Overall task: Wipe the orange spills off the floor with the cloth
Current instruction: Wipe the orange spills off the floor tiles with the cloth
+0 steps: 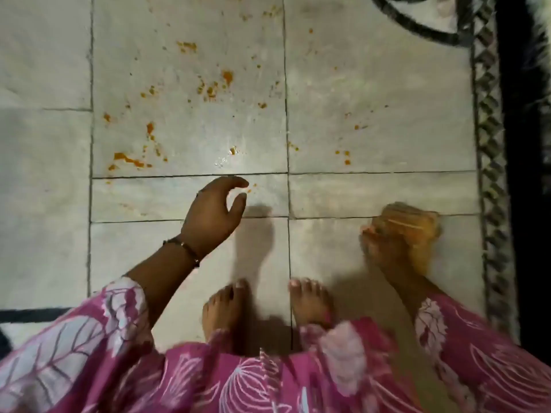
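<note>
Orange spills dot the pale tiled floor ahead of me, thickest on the middle tile, with more orange blots farther off and a few small ones on the right tile. My left hand hovers over the floor just short of the spills, fingers curled apart and holding nothing. My right hand, blurred by motion, is shut on a bunched yellow-orange cloth low over a tile at the right, away from the main spills.
My two bare feet stand on the tiles below the hands, above my pink patterned dress. A dark-bordered patterned rug runs along the right side. Another rug edge lies at the lower left.
</note>
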The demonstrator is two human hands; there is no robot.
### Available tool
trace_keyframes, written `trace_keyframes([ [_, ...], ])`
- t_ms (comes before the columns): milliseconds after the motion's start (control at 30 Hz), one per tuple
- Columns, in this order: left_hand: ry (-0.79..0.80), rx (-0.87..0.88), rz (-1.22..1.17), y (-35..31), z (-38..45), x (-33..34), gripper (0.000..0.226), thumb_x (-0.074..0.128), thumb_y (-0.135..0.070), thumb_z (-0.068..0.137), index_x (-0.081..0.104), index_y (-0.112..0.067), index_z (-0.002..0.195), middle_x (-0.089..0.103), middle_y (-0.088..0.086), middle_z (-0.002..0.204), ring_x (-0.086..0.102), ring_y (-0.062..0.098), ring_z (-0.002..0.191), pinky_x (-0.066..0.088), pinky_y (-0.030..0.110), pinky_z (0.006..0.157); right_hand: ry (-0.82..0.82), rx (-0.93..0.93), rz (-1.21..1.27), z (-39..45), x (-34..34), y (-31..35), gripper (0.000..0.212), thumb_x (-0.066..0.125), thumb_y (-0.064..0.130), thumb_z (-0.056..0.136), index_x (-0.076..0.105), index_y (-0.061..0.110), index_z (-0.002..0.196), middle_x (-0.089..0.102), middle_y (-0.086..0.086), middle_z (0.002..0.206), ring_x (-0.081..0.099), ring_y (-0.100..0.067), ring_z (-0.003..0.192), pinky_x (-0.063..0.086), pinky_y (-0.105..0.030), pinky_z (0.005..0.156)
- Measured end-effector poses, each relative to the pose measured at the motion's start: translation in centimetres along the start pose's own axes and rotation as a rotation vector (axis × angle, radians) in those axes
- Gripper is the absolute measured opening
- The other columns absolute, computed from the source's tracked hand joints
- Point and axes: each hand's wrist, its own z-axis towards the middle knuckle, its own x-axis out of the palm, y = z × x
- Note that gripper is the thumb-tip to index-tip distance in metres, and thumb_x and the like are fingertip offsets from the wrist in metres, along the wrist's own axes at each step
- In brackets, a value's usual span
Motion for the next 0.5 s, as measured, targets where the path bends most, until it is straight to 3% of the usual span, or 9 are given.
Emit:
trace_keyframes([
  [100,0.023,0.180,0.166,5.4,3.0,1.8,0.032,0.051,-0.024,0.088,0.060,-0.011,0.115,0.063,0.006,0.116,0.055,0.021,0.108,0.034,0.018,0.091,-0.336,0.022,-0.234,3.5,1.6,-2.8,0.076,0.042,0.058,0.083,0.022,0.020,0.146,0.027,-0.022,0.148,0.029,-0.047,0.131,0.027,-0.062,0.105],
  [167,0.030,0.305,0.271,8.9,4.3,1.5,0.033,0.051,-0.023,0.088,0.058,-0.008,0.117,0.061,0.010,0.118,0.052,0.023,0.112,0.035,0.025,0.095,-0.430,-0.039,-0.297,4.1,1.4,-5.0,0.091,0.040,0.062,0.078,0.014,0.012,0.149,0.013,-0.024,0.154,0.009,-0.048,0.139,0.009,-0.063,0.109],
  [233,-0.019,0.377,0.336,11.5,4.8,0.7,0.035,0.051,-0.025,0.089,0.058,-0.005,0.118,0.060,0.013,0.121,0.049,0.025,0.118,0.035,0.029,0.100,-0.382,-0.136,-0.481,4.7,1.3,-7.1,0.100,0.034,0.070,0.073,0.011,0.010,0.149,0.012,-0.025,0.153,0.006,-0.048,0.139,0.004,-0.063,0.109],
  [300,-0.046,0.411,0.348,13.3,4.8,0.2,0.038,0.050,-0.028,0.090,0.058,-0.003,0.117,0.058,0.017,0.123,0.048,0.027,0.123,0.033,0.031,0.104,-0.237,-0.267,-0.738,5.7,1.6,-8.3,0.097,0.028,0.073,0.075,0.024,0.009,0.147,0.018,-0.025,0.152,0.012,-0.047,0.137,0.011,-0.065,0.107],
  [367,-0.057,0.427,0.402,14.3,4.0,0.1,0.041,0.048,-0.033,0.090,0.057,-0.004,0.119,0.056,0.017,0.126,0.046,0.029,0.125,0.035,0.038,0.105,-0.107,-0.374,-0.842,5.8,2.8,-8.4,0.080,0.016,0.068,0.085,0.031,0.019,0.147,0.017,-0.016,0.156,0.013,-0.044,0.140,0.030,-0.071,0.097],
  [433,-0.095,0.454,0.418,14.4,3.3,0.3,0.042,0.048,-0.033,0.090,0.056,-0.006,0.121,0.054,0.015,0.129,0.044,0.030,0.127,0.037,0.048,0.103,-0.112,-0.659,-0.919,5.5,3.7,-6.4,0.065,0.019,0.060,0.090,0.027,0.026,0.145,0.025,-0.011,0.150,0.023,-0.038,0.135,0.046,-0.067,0.079],
  [500,-0.111,0.393,0.362,14.1,2.3,0.9,0.042,0.048,-0.031,0.089,0.053,-0.008,0.124,0.053,0.013,0.131,0.042,0.028,0.129,0.035,0.051,0.104,0.014,-0.915,-1.024,3.9,4.7,-2.7,0.066,0.023,0.065,0.089,0.031,0.026,0.141,0.033,-0.009,0.143,0.031,-0.038,0.128,0.047,-0.063,0.078],
])
